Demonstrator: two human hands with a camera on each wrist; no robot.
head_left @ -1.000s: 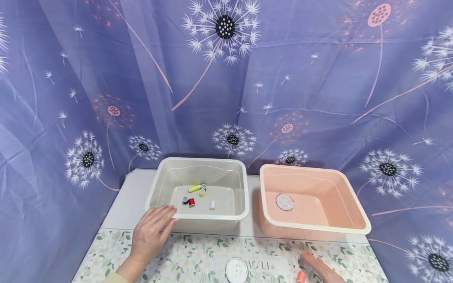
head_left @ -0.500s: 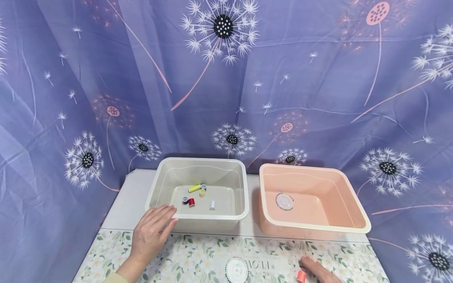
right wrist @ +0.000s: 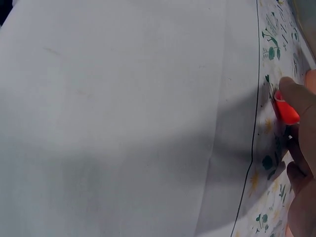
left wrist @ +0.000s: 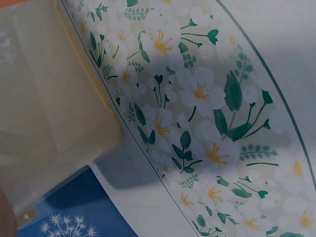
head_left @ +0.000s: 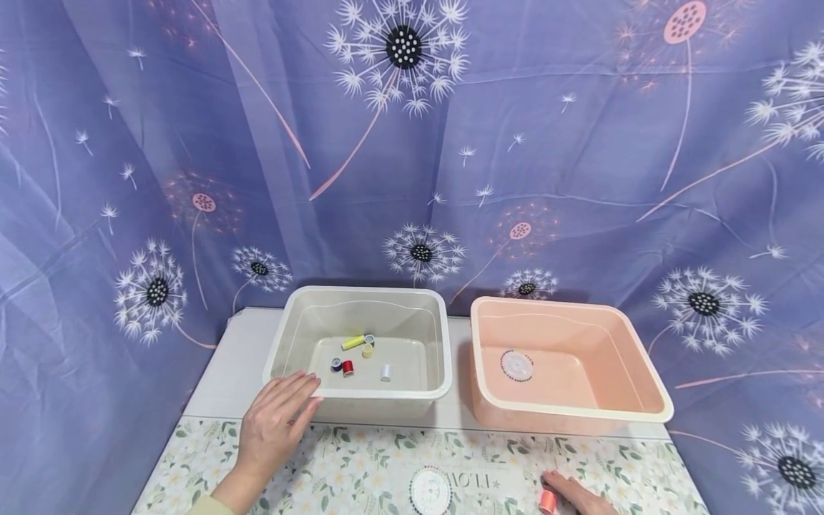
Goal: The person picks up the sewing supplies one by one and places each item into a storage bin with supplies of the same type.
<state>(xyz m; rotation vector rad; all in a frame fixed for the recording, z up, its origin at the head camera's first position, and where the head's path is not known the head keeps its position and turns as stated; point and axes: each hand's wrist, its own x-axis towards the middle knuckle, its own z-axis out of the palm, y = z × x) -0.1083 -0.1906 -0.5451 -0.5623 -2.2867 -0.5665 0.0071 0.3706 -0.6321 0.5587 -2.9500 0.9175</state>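
Observation:
My left hand (head_left: 277, 422) rests with extended fingers on the near left rim of the grey bin (head_left: 386, 394). Inside that bin lie several thread spools, among them a red spool (head_left: 348, 368), a white spool (head_left: 385, 373) and a yellow spool (head_left: 352, 342). At the lower right, my right hand (head_left: 579, 493) holds an orange thread spool (head_left: 547, 502) on the floral cloth; the right wrist view shows its thumb (right wrist: 296, 96) against the spool. A white round pin wheel (head_left: 430, 491) lies on the cloth between the hands. Another pin wheel (head_left: 517, 365) lies in the peach bin (head_left: 573, 410).
The two bins stand side by side at the back of the table, with a narrow gap between them. Behind them hangs a blue dandelion curtain (head_left: 360, 236). A floral cloth (head_left: 367, 465) covers the table's front part.
The fingers of my right hand have come slightly down and closer around the orange spool. My left hand stays on the grey bin's rim.

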